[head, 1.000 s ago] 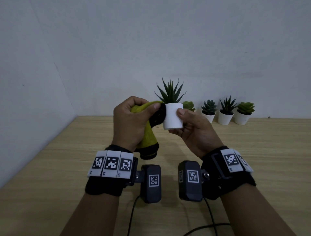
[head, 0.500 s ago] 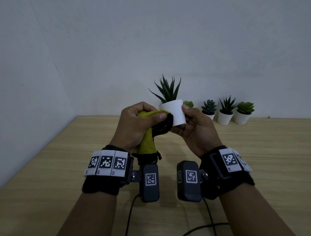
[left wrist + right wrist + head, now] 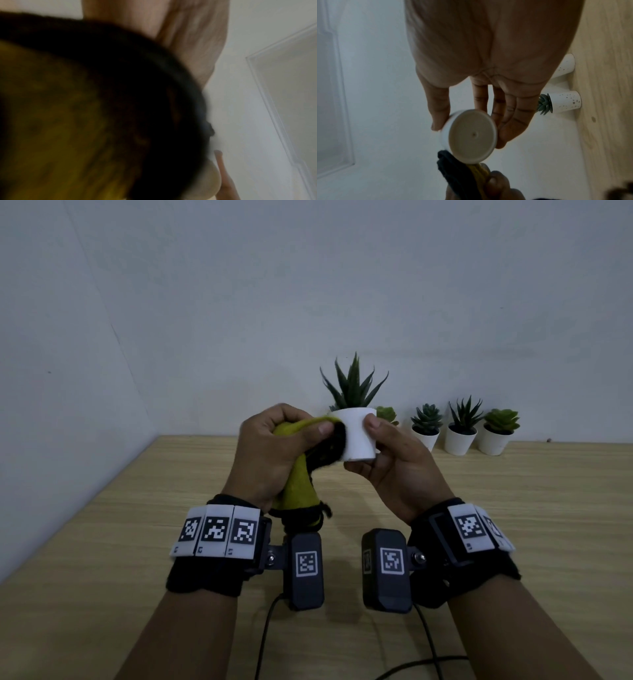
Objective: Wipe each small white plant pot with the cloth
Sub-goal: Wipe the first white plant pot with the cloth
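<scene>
Here both hands are raised above the tabletop [image 3: 513,508], wrists close together. The right hand [image 3: 400,467] grips the white pot [image 3: 358,436] upright, thumb on its near side and fingers behind. The left hand [image 3: 274,453] clutches a bunched yellow-and-black cloth [image 3: 301,484], pressing it to the pot's left side. More pots [image 3: 459,440] line the wall.
</scene>
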{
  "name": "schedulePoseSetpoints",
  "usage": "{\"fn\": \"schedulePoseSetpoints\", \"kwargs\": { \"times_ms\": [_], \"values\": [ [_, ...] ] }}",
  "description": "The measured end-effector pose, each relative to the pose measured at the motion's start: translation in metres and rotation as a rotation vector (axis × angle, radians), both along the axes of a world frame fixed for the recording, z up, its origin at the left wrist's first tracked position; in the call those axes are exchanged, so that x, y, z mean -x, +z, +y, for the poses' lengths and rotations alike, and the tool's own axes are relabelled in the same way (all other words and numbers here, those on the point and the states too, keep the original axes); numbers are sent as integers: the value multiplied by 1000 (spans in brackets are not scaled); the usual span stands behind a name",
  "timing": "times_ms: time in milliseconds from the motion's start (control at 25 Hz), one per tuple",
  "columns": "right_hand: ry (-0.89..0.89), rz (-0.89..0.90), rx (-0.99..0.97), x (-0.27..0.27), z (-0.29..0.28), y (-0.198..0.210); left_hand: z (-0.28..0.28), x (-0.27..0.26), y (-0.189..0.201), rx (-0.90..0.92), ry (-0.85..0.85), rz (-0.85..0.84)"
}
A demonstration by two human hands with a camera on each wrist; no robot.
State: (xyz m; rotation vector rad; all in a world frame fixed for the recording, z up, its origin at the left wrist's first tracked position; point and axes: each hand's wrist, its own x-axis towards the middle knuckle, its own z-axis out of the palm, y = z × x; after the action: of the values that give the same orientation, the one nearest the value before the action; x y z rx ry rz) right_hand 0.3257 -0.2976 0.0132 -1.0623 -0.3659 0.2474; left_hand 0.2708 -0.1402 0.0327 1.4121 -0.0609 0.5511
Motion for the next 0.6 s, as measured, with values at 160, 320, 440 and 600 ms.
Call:
{"fn": "schedulePoseSetpoints", "kwargs": {
  "times_ms": [160,320,440,600],
  "values": [
    [2,52,-53,1,-2,1,-5,1,0,-56,-17,11],
    [26,46,-62,3,0,2,-2,-1,0,55,20,-30],
    [1,69,-102,4,0,4,-1,3,1,-108,-23,-10],
    [-56,77,-106,2,0,3,0,3,2,-262,7,-47]
  ]
}}
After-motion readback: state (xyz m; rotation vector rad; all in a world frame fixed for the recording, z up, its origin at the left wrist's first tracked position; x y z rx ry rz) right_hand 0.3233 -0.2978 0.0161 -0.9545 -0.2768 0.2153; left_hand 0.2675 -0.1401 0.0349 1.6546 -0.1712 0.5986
